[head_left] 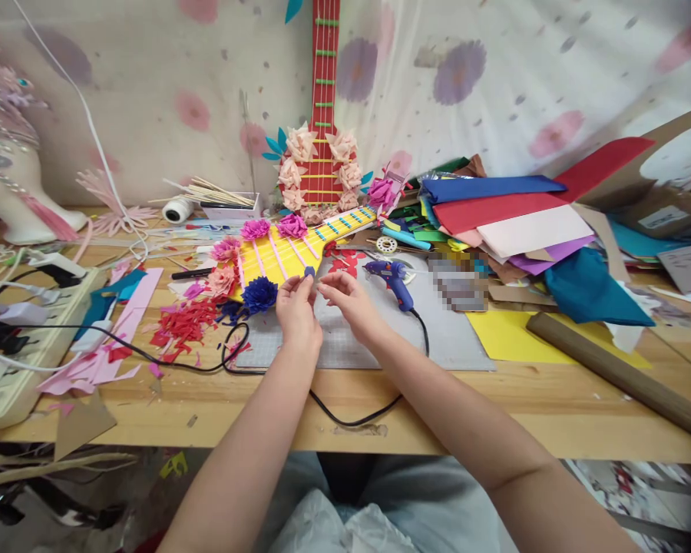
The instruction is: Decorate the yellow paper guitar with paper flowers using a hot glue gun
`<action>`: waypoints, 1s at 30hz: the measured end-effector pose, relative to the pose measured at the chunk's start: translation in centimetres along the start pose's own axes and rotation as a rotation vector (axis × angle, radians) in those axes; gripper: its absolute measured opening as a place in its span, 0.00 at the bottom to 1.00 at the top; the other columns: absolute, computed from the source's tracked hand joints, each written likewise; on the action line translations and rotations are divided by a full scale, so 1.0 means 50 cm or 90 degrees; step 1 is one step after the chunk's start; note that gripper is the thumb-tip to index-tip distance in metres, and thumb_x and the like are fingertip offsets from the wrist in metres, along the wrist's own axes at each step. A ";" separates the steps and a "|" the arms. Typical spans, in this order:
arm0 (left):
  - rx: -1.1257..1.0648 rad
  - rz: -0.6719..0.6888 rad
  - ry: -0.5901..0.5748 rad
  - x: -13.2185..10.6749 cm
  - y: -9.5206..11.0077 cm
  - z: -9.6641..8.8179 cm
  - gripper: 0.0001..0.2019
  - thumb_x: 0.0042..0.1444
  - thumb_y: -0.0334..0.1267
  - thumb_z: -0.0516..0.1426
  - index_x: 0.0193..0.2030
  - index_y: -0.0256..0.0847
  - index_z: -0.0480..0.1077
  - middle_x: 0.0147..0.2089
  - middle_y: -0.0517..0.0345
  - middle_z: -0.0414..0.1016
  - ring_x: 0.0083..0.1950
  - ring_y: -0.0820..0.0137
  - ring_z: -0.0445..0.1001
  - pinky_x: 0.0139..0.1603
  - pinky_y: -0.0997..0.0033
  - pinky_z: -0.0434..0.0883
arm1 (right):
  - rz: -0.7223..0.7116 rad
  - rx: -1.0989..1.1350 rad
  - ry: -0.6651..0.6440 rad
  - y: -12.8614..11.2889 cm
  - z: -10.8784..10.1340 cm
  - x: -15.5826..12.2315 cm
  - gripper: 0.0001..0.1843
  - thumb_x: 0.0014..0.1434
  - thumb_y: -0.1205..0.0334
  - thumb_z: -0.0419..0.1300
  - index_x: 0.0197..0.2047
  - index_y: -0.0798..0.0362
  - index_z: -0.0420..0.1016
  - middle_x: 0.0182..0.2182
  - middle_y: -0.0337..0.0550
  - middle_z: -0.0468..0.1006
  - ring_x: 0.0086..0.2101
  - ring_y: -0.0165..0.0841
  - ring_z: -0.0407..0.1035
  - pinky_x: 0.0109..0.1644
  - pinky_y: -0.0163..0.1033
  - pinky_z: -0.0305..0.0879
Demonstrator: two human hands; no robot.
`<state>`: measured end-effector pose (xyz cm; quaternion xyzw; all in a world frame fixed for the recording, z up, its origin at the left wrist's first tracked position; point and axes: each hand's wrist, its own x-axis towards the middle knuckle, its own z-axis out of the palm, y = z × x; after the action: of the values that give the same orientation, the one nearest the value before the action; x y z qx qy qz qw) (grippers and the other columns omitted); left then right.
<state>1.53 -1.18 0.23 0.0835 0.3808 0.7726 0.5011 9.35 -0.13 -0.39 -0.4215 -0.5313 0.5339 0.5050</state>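
Between the thumb and fingers of my left hand [297,307] is a small roll of blue paper [309,271], its top showing above the fingertips. Close beside it on the right, my right hand [350,304] has its thumb and fingers drawn together; whatever they pinch is too small to make out. Just beyond both hands lies a yellow paper guitar [265,265] with pink strips, trimmed with paper flowers. A dark blue paper flower [259,294] sits at its near edge. The blue glue gun [392,281] rests right of my hands on the grey cutting mat [438,342].
A black cord [351,422] loops over the table's front edge. Red paper shreds [185,326] and a power strip [40,338] lie left. Stacked coloured paper [507,211] and a cardboard tube [610,369] lie right. A red guitar [324,100] stands behind.
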 end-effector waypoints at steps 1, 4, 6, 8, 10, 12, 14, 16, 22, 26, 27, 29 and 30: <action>-0.014 -0.012 0.017 -0.002 0.001 0.000 0.12 0.43 0.23 0.61 0.32 0.38 0.62 0.29 0.65 0.69 0.28 0.83 0.70 0.33 0.82 0.66 | 0.012 0.035 0.014 0.000 0.013 -0.001 0.17 0.44 0.53 0.63 0.35 0.52 0.67 0.34 0.39 0.72 0.35 0.29 0.67 0.39 0.37 0.63; -0.051 -0.024 0.037 -0.008 -0.001 0.001 0.12 0.45 0.22 0.59 0.32 0.38 0.62 0.28 0.65 0.70 0.28 0.82 0.71 0.34 0.80 0.66 | 0.044 0.110 0.064 -0.001 0.041 0.000 0.16 0.43 0.55 0.64 0.34 0.52 0.67 0.32 0.37 0.71 0.33 0.28 0.66 0.39 0.36 0.63; -0.059 -0.020 0.041 -0.008 -0.003 0.001 0.11 0.46 0.22 0.59 0.32 0.38 0.61 0.28 0.65 0.70 0.27 0.81 0.70 0.33 0.80 0.65 | 0.070 0.155 0.086 -0.001 0.054 0.002 0.14 0.44 0.57 0.63 0.32 0.53 0.67 0.30 0.36 0.70 0.31 0.26 0.65 0.37 0.35 0.62; -0.059 -0.020 0.046 -0.006 -0.004 0.000 0.11 0.46 0.21 0.59 0.31 0.38 0.61 0.27 0.65 0.69 0.27 0.81 0.70 0.32 0.80 0.65 | 0.093 0.200 0.097 0.000 0.063 0.006 0.12 0.44 0.59 0.63 0.31 0.53 0.67 0.29 0.35 0.70 0.29 0.25 0.65 0.35 0.34 0.62; -0.058 -0.027 0.049 -0.001 -0.002 -0.001 0.11 0.46 0.21 0.59 0.30 0.38 0.61 0.26 0.66 0.69 0.26 0.81 0.69 0.31 0.81 0.64 | 0.107 0.235 0.108 0.000 0.070 0.010 0.11 0.44 0.61 0.63 0.30 0.53 0.66 0.27 0.34 0.70 0.28 0.25 0.64 0.34 0.34 0.61; -0.055 -0.030 0.043 0.002 0.002 -0.002 0.10 0.46 0.22 0.59 0.30 0.38 0.62 0.25 0.65 0.69 0.25 0.82 0.69 0.30 0.82 0.63 | 0.112 0.253 0.125 0.000 0.075 0.014 0.10 0.44 0.62 0.63 0.28 0.53 0.65 0.26 0.33 0.69 0.27 0.24 0.64 0.34 0.33 0.61; -0.045 -0.031 0.029 0.002 0.007 -0.002 0.09 0.47 0.22 0.58 0.30 0.37 0.63 0.25 0.65 0.69 0.25 0.82 0.68 0.30 0.82 0.63 | 0.113 0.254 0.133 0.000 0.077 0.021 0.10 0.44 0.61 0.63 0.28 0.53 0.65 0.25 0.33 0.69 0.26 0.24 0.63 0.33 0.33 0.61; -0.026 -0.027 0.010 0.000 0.012 -0.003 0.09 0.46 0.21 0.58 0.31 0.37 0.63 0.27 0.64 0.70 0.26 0.83 0.69 0.31 0.82 0.64 | 0.109 0.245 0.128 0.001 0.076 0.029 0.11 0.45 0.59 0.63 0.28 0.53 0.65 0.24 0.33 0.69 0.25 0.23 0.63 0.32 0.33 0.61; 0.220 0.034 -0.159 0.029 0.076 -0.043 0.18 0.40 0.26 0.61 0.40 0.40 0.64 0.42 0.53 0.74 0.38 0.73 0.74 0.38 0.73 0.70 | 0.089 0.175 0.105 0.014 0.054 0.044 0.13 0.45 0.56 0.64 0.28 0.53 0.65 0.22 0.33 0.68 0.24 0.24 0.64 0.31 0.33 0.62; 0.613 0.359 -0.264 0.083 0.159 -0.098 0.34 0.36 0.32 0.65 0.53 0.46 0.60 0.55 0.49 0.67 0.51 0.62 0.71 0.51 0.57 0.68 | 0.090 0.080 0.060 0.041 0.045 0.031 0.16 0.43 0.56 0.65 0.28 0.52 0.61 0.20 0.31 0.68 0.22 0.25 0.65 0.29 0.34 0.63; 0.730 0.437 -0.292 0.095 0.175 -0.110 0.38 0.34 0.33 0.66 0.55 0.46 0.59 0.59 0.47 0.64 0.57 0.58 0.66 0.57 0.52 0.64 | 0.091 0.056 0.054 0.049 0.045 0.026 0.16 0.43 0.57 0.64 0.29 0.51 0.60 0.19 0.30 0.68 0.22 0.25 0.65 0.28 0.33 0.62; 0.918 0.544 -0.348 0.110 0.193 -0.127 0.44 0.32 0.36 0.68 0.60 0.44 0.56 0.64 0.43 0.57 0.65 0.50 0.56 0.63 0.45 0.54 | 0.088 0.011 0.045 0.061 0.049 0.018 0.17 0.44 0.60 0.63 0.31 0.50 0.56 0.19 0.27 0.67 0.21 0.25 0.65 0.26 0.33 0.61; 0.989 0.574 -0.374 0.115 0.196 -0.132 0.46 0.32 0.37 0.68 0.61 0.44 0.55 0.65 0.42 0.55 0.67 0.48 0.52 0.65 0.43 0.50 | 0.085 -0.013 0.039 0.065 0.052 0.014 0.17 0.45 0.61 0.62 0.32 0.49 0.55 0.19 0.26 0.67 0.21 0.25 0.65 0.26 0.33 0.61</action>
<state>-11.57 -1.73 0.77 0.7246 0.5792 0.3719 0.0348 6.41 0.45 -3.35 -0.4774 -0.4918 0.5476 0.4799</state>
